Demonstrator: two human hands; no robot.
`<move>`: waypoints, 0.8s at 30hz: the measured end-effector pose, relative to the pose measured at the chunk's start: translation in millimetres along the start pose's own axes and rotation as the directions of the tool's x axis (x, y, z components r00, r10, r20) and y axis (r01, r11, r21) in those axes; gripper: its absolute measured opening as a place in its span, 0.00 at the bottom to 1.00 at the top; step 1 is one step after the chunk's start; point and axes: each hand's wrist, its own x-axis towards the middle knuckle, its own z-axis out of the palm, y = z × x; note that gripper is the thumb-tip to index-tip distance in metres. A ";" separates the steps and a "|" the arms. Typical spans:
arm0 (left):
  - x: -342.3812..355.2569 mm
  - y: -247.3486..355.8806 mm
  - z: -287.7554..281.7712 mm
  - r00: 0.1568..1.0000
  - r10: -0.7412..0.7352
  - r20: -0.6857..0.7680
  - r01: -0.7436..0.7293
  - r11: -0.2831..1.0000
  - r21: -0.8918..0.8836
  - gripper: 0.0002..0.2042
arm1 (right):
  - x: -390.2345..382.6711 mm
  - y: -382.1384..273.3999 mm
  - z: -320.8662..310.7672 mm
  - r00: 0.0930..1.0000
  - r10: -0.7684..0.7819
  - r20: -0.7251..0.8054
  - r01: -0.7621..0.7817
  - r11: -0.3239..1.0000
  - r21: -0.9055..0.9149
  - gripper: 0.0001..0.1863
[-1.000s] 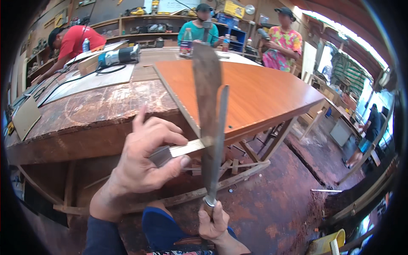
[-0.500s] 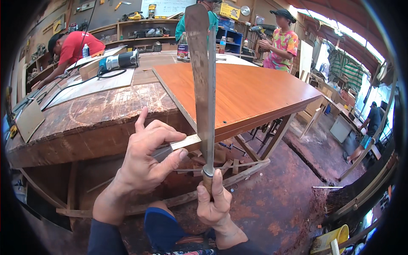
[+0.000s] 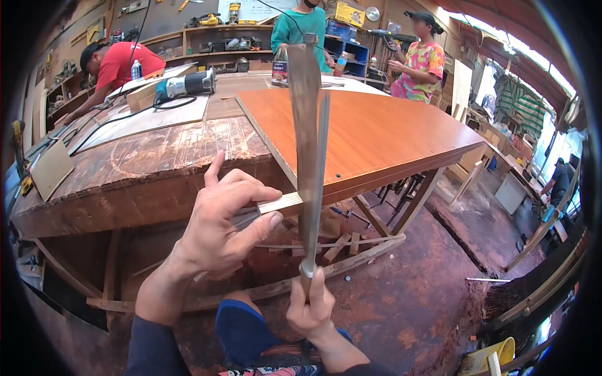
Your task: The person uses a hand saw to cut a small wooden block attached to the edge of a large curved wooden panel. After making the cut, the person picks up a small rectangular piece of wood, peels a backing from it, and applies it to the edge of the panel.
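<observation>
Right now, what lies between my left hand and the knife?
In the head view, a wood strip lies between the left hand and the knife.

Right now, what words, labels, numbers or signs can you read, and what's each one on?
White board: handwriting, too small and blurred to read.
Bottle with dark label: printed lettering, which I won't copy out.
Yellow box: print too small to read.
Blue-and-white can: print too small to read.
Red shirt: pale mark, too small to read.
Bladed tool and wood piece: no text I can make out.
</observation>
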 end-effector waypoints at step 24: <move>5.5 7.5 -8.9 0.999 -0.045 0.002 0.045 0.997 0.065 0.12 | -21.2 31.9 24.3 0.987 -0.143 -0.080 0.139 0.989 -0.047 0.42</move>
